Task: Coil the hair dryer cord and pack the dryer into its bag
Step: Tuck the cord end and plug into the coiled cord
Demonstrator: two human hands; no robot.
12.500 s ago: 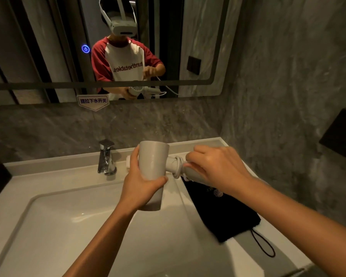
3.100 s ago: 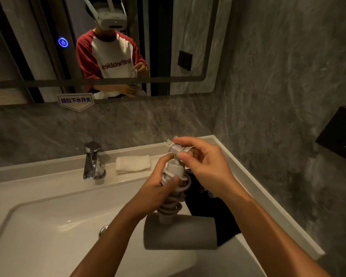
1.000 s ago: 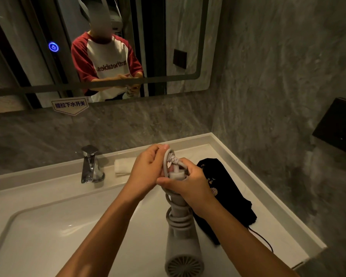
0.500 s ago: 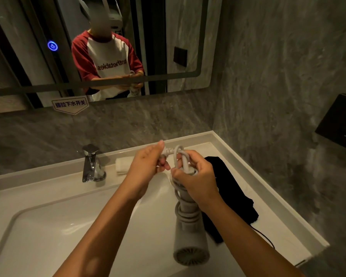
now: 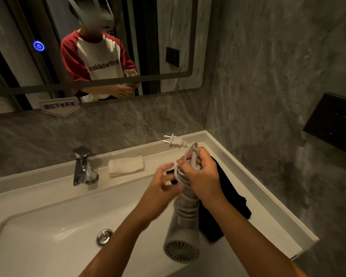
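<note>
— Gripping the handle end of the hair dryer [image 5: 183, 232], the right hand [image 5: 203, 176] is closed around it together with the top loops of the cord [image 5: 185, 208], right?

— Yes. The dryer hangs handle-up, barrel down, its rear grille facing the camera over the right part of the sink [image 5: 48, 226]. The cord is wound in several turns round the handle, and one loop stands up above the fist.

— And the plug [image 5: 173, 141]?

— It sticks out leftward from that loop, prongs pointing left, free in the air above the counter's back edge.

— What about the left hand [image 5: 161, 188]?

— Blurred. It sits just left of the handle with fingers spread loosely; I cannot tell whether it touches the cord or grips anything.

— Where is the bag [image 5: 228, 198]?

— Black, lying flat on the counter ledge to the right of the basin, partly hidden behind the dryer and the right forearm. Its mouth is not visible.

— Anything else nearby?

— A folded white towel [image 5: 126, 165] on the back ledge, a chrome faucet [image 5: 82, 166] to its left, and the drain stopper [image 5: 104, 236] in the basin. Above hangs a mirror [image 5: 128, 37] with a glowing blue button [image 5: 38, 46], and a dark panel [image 5: 334, 122] is fixed to the right wall.
</note>
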